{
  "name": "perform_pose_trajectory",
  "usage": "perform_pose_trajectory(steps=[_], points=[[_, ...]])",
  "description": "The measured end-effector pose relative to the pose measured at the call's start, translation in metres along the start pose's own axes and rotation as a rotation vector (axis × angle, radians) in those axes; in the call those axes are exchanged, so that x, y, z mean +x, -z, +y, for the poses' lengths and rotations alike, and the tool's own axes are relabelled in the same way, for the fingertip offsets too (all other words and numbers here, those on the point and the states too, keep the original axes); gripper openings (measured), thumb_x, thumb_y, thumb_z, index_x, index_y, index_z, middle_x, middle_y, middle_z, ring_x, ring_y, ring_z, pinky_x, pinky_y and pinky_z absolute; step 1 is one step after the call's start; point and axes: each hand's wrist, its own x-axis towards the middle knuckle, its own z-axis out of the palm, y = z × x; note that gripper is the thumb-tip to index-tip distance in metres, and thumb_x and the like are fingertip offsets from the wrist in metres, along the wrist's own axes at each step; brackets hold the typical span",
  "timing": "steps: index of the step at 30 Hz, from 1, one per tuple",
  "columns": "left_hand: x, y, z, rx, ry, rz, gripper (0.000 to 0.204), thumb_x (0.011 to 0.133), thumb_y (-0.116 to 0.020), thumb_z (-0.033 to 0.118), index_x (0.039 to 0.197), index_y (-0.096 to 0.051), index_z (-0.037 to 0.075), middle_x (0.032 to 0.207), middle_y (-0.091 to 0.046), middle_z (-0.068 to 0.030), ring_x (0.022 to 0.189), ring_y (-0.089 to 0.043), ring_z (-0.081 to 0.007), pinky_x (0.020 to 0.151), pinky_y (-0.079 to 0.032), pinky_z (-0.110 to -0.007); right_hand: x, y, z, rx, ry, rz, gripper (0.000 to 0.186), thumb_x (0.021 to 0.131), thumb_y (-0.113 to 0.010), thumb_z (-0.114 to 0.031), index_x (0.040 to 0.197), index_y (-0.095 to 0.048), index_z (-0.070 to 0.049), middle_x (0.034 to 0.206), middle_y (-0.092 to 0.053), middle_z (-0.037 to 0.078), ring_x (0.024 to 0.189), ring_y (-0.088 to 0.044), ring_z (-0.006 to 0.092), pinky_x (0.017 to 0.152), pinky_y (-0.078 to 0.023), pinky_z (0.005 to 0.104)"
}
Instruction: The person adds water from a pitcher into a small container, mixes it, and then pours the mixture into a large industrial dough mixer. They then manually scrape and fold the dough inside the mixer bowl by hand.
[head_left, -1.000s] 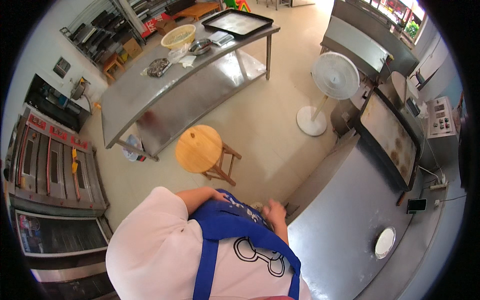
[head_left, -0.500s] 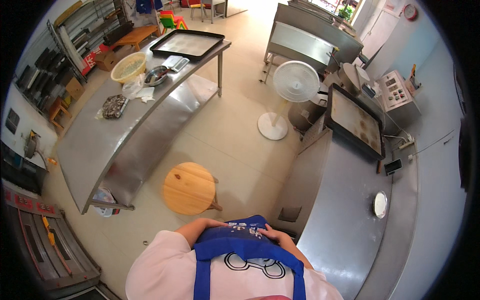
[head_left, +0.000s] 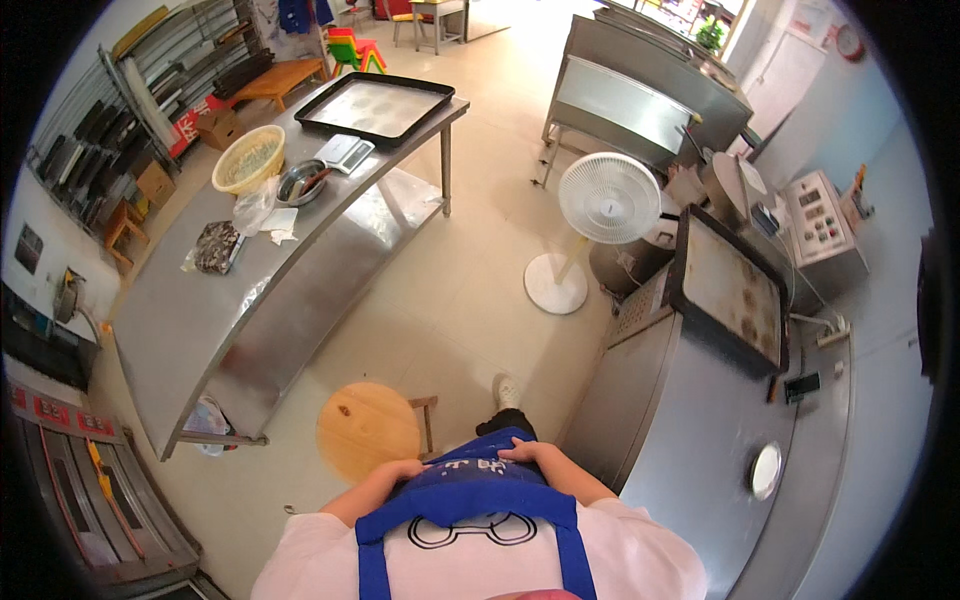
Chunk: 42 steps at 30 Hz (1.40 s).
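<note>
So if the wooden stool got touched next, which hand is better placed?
Probably the left hand: it's on the blue apron, appearing just beside the wooden stool, while the right hand lies farther across, away from the seat.

The right hand point(head_left: 522, 452), held out beside the apron point(head_left: 445, 485) a second ago, is now laid on its front. The stool point(head_left: 366, 430), earlier seen apart from the left hand point(head_left: 404, 470), is now seen just beside it. Beyond the right hand, a shoe point(head_left: 507, 390), unseen half a second ago, is revealed.
</note>
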Motion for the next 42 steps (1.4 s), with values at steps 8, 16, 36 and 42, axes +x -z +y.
perform_pose_trajectory(steps=[8, 16, 36, 42], points=[[0.044, 0.105, 0.154, 0.136, 0.063, 0.433, 0.06, 0.088, -0.046, 0.052, 0.101, -0.067, -0.003, 0.106, -0.063, -0.0265, 0.101, -0.061, -0.0398, 0.089, -0.047, -0.045, 0.11, 0.185, 0.116, 0.164, 0.213, -0.297, 0.075, 0.087, -0.048, -0.061, 0.136, -0.046, -0.004, 0.13, -0.054, 0.021, 0.122, -0.051, 0.0326, 0.099, -0.04, 0.0439], [-0.002, 0.186, 0.217, 0.04, 0.146, 0.811, 0.041, 0.085, -0.056, 0.044, 0.095, -0.071, 0.007, 0.096, -0.067, -0.0185, 0.093, -0.064, -0.0354, 0.084, -0.05, -0.045, 0.129, 0.293, 0.134, -0.296, 0.06, 0.062, 0.075, 0.086, -0.045, -0.061, 0.124, -0.056, 0.002, 0.127, -0.055, 0.024, 0.121, -0.051, 0.0363, 0.1, -0.04, 0.0433], [0.031, 0.471, -0.005, -0.379, 0.051, 0.753, 0.066, 0.082, -0.051, 0.058, 0.111, -0.065, 0.0, 0.114, -0.062, -0.0222, 0.106, -0.059, -0.0365, 0.092, -0.046, -0.042, 0.077, 0.488, -0.448, -0.576, 0.653, 0.907, 0.065, 0.092, -0.05, -0.04, 0.137, -0.036, 0.004, 0.147, -0.03, 0.025, 0.138, -0.027, 0.035, 0.11, -0.026, 0.0476], [-0.027, 0.531, -0.038, -0.633, 0.139, 0.769, 0.074, 0.087, -0.044, 0.061, 0.13, -0.051, 0.002, 0.128, -0.054, -0.0228, 0.12, -0.05, -0.0367, 0.103, -0.038, -0.042, 0.069, 0.502, -0.7, -0.887, 1.183, 0.907, 0.068, 0.092, -0.05, -0.043, 0.141, -0.033, 0.001, 0.149, -0.03, 0.019, 0.14, -0.025, 0.0301, 0.112, -0.021, 0.0486]])
